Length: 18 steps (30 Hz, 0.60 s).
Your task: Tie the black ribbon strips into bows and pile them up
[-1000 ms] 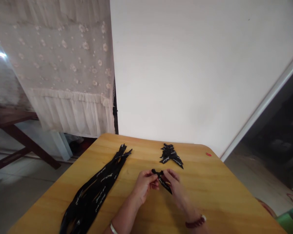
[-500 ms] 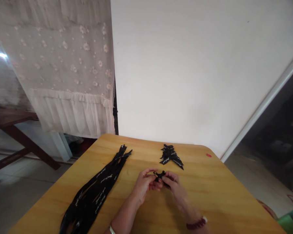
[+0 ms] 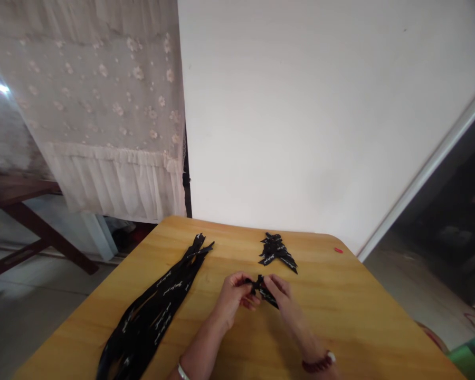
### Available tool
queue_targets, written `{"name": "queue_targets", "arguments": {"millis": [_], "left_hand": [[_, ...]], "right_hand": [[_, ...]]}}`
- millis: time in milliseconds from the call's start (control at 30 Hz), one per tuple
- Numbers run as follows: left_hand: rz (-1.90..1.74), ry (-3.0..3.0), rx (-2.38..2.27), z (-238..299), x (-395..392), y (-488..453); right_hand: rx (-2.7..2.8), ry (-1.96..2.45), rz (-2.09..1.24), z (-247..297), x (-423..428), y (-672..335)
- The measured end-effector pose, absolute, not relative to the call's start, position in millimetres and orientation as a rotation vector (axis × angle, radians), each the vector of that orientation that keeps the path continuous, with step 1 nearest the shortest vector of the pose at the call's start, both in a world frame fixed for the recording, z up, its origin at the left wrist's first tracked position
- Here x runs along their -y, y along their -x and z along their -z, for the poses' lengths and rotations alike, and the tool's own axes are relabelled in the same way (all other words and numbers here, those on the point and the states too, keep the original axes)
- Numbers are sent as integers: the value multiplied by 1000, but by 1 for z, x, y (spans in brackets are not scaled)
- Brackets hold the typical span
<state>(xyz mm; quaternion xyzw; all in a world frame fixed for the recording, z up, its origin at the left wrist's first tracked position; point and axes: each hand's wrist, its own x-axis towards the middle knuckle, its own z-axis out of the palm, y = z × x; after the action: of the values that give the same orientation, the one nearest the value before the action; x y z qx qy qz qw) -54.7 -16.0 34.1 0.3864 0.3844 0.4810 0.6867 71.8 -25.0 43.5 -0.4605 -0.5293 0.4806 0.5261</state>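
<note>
Between my hands is a black ribbon (image 3: 268, 297) with white lettering, gathered into a small knot or bow. My left hand (image 3: 237, 292) pinches its left side, fingers closed on a loop. My right hand (image 3: 279, 291) grips the right side with thumb and fingers, and a printed tail slants down below it. To the left lies a bundle of long black printed ribbons (image 3: 158, 306). Beyond my hands rests a small pile of black ribbon bows (image 3: 275, 250) with pointed tails.
Everything lies on a yellow wooden table (image 3: 360, 327). A small red object (image 3: 338, 250) sits near its far right corner. Behind the table stands a white panel (image 3: 301, 116), with a lace curtain (image 3: 119, 121) to its left. A dark wooden piece of furniture (image 3: 35, 227) is at far left.
The ribbon between my hands has turned and spread, showing a printed tail under my right hand. My fingers have shifted slightly. The bundle and the pile stay put.
</note>
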Motion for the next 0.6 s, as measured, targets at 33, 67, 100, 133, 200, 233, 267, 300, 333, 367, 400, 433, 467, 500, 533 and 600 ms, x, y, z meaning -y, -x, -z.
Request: {"name": "queue_targets", "arguments": {"millis": [33, 67, 100, 133, 200, 233, 267, 300, 333, 367, 400, 433, 467, 500, 533, 600], "left_hand": [[-1072, -867, -865, -34, 16, 55], [-1064, -871, -873, -34, 16, 55], [-1056, -876, -883, -34, 16, 54], [-1048, -880, -895, -34, 17, 54], [-1030, -889, -916, -36, 18, 53], [-1025, -893, -923, -37, 18, 52], [-1021, -898, -925, -38, 19, 52], [-1014, -903, -917, -40, 20, 52], [-1007, -906, -899, -42, 20, 52], [-1004, -907, -871, -44, 21, 52], [-1005, -904, -841, -45, 21, 52], [-1007, -899, -813, -46, 22, 52], [-1011, -896, -792, -46, 22, 52], [-1020, -897, -783, -46, 22, 52], [-1031, -904, -789, -45, 22, 52], [-1046, -926, -821, -43, 22, 51]], "right_hand": [[1246, 1091, -1148, -43, 25, -72], [1237, 1080, -1153, -43, 24, -72], [1240, 1070, -1161, -42, 24, -73], [1250, 1065, -1162, -41, 23, -73], [1272, 1066, -1139, -39, 23, -74], [1280, 1070, -1122, -39, 23, -74], [1285, 1075, -1107, -39, 22, -74], [1285, 1080, -1096, -39, 22, -74], [1281, 1088, -1090, -39, 22, -74], [1273, 1098, -1085, -39, 22, -74], [1262, 1110, -1078, -39, 21, -74], [1254, 1120, -1069, -39, 21, -74], [1252, 1127, -1063, -39, 21, -74], [1255, 1131, -1065, -38, 22, -73], [1260, 1129, -1078, -38, 22, -73], [1269, 1116, -1131, -39, 23, -71]]}}
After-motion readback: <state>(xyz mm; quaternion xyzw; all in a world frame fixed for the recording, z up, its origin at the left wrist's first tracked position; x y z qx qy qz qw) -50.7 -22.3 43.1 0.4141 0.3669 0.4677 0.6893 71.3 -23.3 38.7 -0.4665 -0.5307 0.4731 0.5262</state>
